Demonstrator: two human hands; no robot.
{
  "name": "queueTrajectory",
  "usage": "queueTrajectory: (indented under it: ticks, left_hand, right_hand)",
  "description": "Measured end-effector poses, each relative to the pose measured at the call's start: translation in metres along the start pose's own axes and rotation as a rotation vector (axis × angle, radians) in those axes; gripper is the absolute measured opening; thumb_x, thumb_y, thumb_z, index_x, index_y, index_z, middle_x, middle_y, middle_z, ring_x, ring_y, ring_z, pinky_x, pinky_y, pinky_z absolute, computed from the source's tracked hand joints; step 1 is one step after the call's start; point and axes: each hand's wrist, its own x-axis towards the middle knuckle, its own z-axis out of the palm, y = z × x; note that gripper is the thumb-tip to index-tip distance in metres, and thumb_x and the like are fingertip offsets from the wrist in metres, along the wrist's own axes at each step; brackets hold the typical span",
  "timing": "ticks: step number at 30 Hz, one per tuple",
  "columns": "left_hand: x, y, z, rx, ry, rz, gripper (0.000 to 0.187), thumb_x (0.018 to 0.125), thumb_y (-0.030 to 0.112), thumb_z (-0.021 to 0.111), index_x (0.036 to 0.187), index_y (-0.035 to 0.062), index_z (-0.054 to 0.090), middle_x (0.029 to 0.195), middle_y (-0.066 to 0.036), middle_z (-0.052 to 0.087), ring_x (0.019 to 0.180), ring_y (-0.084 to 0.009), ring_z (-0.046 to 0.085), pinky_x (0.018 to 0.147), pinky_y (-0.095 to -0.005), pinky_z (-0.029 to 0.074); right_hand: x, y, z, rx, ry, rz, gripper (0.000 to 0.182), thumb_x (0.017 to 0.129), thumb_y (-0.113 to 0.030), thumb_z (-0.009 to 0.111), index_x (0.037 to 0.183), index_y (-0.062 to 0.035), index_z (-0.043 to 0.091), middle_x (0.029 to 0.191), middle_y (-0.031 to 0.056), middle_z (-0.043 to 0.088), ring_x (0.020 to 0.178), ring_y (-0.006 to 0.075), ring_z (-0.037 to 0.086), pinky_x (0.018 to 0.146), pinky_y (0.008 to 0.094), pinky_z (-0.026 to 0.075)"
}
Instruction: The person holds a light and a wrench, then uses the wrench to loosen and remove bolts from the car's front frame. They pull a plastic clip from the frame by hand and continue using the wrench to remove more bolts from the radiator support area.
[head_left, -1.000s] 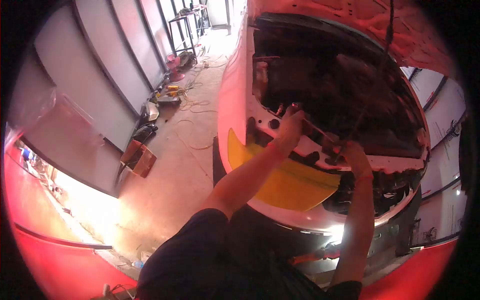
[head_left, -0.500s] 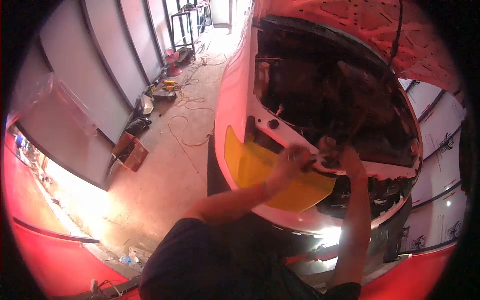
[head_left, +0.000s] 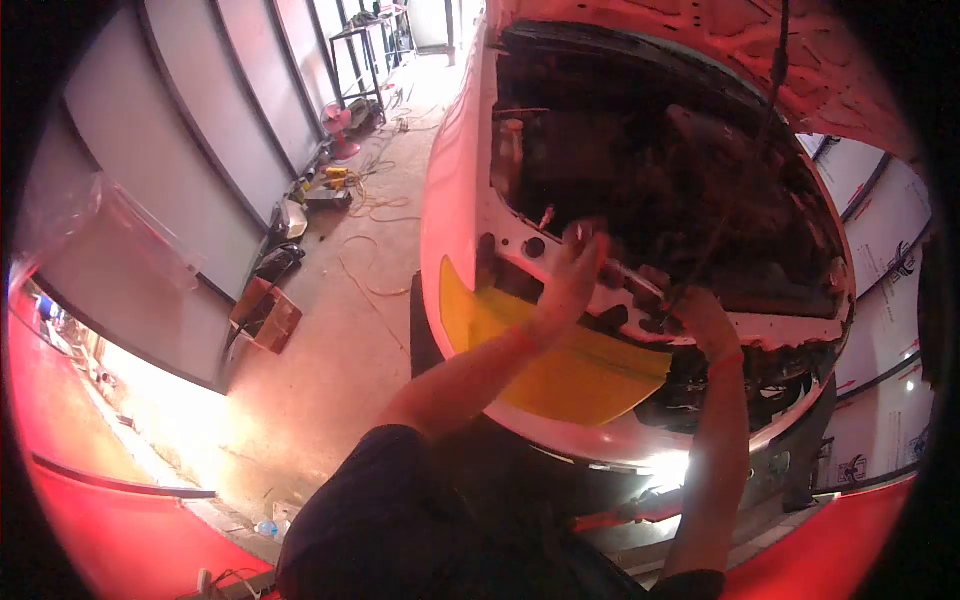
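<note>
The front of a car with its bonnet raised is before me. My left hand (head_left: 578, 268) is closed and slightly blurred above the front crossmember (head_left: 518, 240). A slim shiny metal tool (head_left: 636, 282), possibly a ratchet wrench, runs from it toward my right hand (head_left: 702, 318). My right hand is bent down over the middle of the crossmember, fingers curled together; what they grip is hidden. Below my left forearm lies a yellow-covered headlight area (head_left: 540, 365). A dark open gap (head_left: 770, 385) shows in the car's front below my right hand.
The raised bonnet (head_left: 660, 30) hangs over the dark engine bay (head_left: 640, 150), with a thin prop rod (head_left: 745, 190) slanting down. Along the left wall are an open cardboard box (head_left: 265, 318), a pink fan (head_left: 338, 130), tools and cables. A bright lamp (head_left: 665, 470) shines below the bumper.
My left hand has moved up and away from me, over the crossmember, and the shiny tool shows more clearly. My right hand stays near the same spot. The view has shifted slightly.
</note>
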Motion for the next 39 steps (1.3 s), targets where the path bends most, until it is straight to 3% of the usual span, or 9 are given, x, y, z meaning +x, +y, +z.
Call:
queueTrajectory:
  ticks: [3, 6, 9, 11, 13, 17, 22, 31, 39]
  left_hand:
    - [0.051, -0.015, -0.008, -0.124, 0.072, -0.174, 0.03, 0.105, 0.025, 0.06, 0.13, 0.0114, 0.051, 0.103, -0.004, 0.061, 0.082, -0.0189, 0.065, 0.069, -0.0358, 0.057]
    - [0.053, -0.029, -0.01, -0.137, 0.172, -0.202, 0.024, 0.104, 0.021, 0.061, 0.125, 0.0112, 0.053, 0.103, -0.005, 0.062, 0.083, -0.0206, 0.066, 0.066, -0.04, 0.059]
    - [0.004, -0.031, -0.02, -0.143, 0.214, -0.199, 0.023, 0.104, 0.019, 0.061, 0.124, 0.009, 0.056, 0.107, -0.005, 0.061, 0.084, -0.0204, 0.066, 0.067, -0.0382, 0.058]
    - [-0.046, -0.057, -0.028, -0.062, 0.131, -0.137, 0.023, 0.105, 0.023, 0.062, 0.121, 0.0066, 0.059, 0.104, -0.005, 0.062, 0.083, -0.0191, 0.065, 0.067, -0.0348, 0.055]
    - [-0.091, -0.062, -0.019, 0.386, -0.109, 0.295, 0.026, 0.106, 0.03, 0.061, 0.115, 0.0052, 0.061, 0.096, -0.005, 0.063, 0.081, -0.0173, 0.063, 0.066, -0.0315, 0.052]
    - [-0.098, -0.029, 0.003, 0.579, -0.378, 0.308, 0.018, 0.102, 0.024, 0.065, 0.106, 0.0071, 0.065, 0.092, -0.001, 0.062, 0.081, -0.0096, 0.059, 0.07, -0.0291, 0.049]
    - [-0.011, -0.012, 0.004, 0.076, 0.083, -0.038, 0.027, 0.107, 0.031, 0.058, 0.123, 0.0085, 0.057, 0.087, -0.002, 0.061, 0.075, -0.0148, 0.061, 0.065, -0.0313, 0.05]
    - [0.047, -0.034, -0.013, -0.185, 0.176, -0.166, 0.022, 0.105, 0.021, 0.058, 0.125, 0.0123, 0.052, 0.103, -0.007, 0.064, 0.073, -0.0211, 0.064, 0.06, -0.037, 0.056]
    - [-0.068, -0.038, -0.006, 0.09, -0.016, -0.027, 0.026, 0.107, 0.033, 0.059, 0.117, 0.0088, 0.058, 0.087, -0.004, 0.063, 0.07, -0.0178, 0.063, 0.067, -0.0325, 0.052]
  right_hand:
    - [0.018, 0.033, -0.009, -0.373, 0.124, -0.062, 0.024, 0.092, -0.022, 0.065, 0.099, -0.0018, 0.076, 0.082, 0.0051, 0.073, 0.076, 0.0155, 0.068, 0.071, 0.0352, 0.054]
    - [0.029, 0.061, -0.004, 0.092, 0.186, -0.044, 0.025, 0.09, -0.019, 0.066, 0.103, 0.0004, 0.075, 0.088, 0.0066, 0.074, 0.08, 0.0181, 0.068, 0.072, 0.0356, 0.055]
    - [0.022, 0.044, -0.01, -0.18, 0.158, -0.009, 0.018, 0.092, -0.013, 0.063, 0.1, 0.0001, 0.072, 0.099, 0.0051, 0.074, 0.09, 0.015, 0.067, 0.081, 0.0321, 0.055]
    - [0.029, 0.043, -0.014, -0.328, 0.131, 0.015, 0.02, 0.091, -0.012, 0.064, 0.105, -0.0011, 0.073, 0.102, 0.0053, 0.074, 0.092, 0.0142, 0.067, 0.082, 0.0314, 0.055]
    - [0.03, 0.042, -0.015, -0.484, 0.093, 0.042, 0.023, 0.091, -0.01, 0.064, 0.109, -0.0024, 0.075, 0.105, 0.0054, 0.074, 0.093, 0.0133, 0.066, 0.084, 0.0308, 0.054]
    - [0.02, 0.044, -0.013, 0.076, -0.001, 0.063, 0.034, 0.09, -0.014, 0.067, 0.122, -0.0032, 0.073, 0.111, 0.006, 0.074, 0.097, 0.0137, 0.068, 0.085, 0.0301, 0.055]
    - [0.01, 0.029, -0.008, 0.289, -0.073, 0.015, 0.041, 0.093, -0.011, 0.068, 0.133, -0.0048, 0.07, 0.115, 0.0037, 0.074, 0.102, 0.0145, 0.07, 0.091, 0.0308, 0.056]
    - [0.032, 0.06, -0.016, -0.147, 0.105, 0.045, 0.029, 0.09, -0.014, 0.07, 0.114, 0.0024, 0.071, 0.104, 0.0034, 0.072, 0.095, 0.0126, 0.067, 0.083, 0.0315, 0.056]
    - [0.051, 0.098, -0.031, -0.231, 0.129, 0.013, 0.028, 0.089, -0.022, 0.071, 0.1, 0.0036, 0.07, 0.088, 0.0119, 0.071, 0.079, 0.0198, 0.066, 0.073, 0.0354, 0.053]
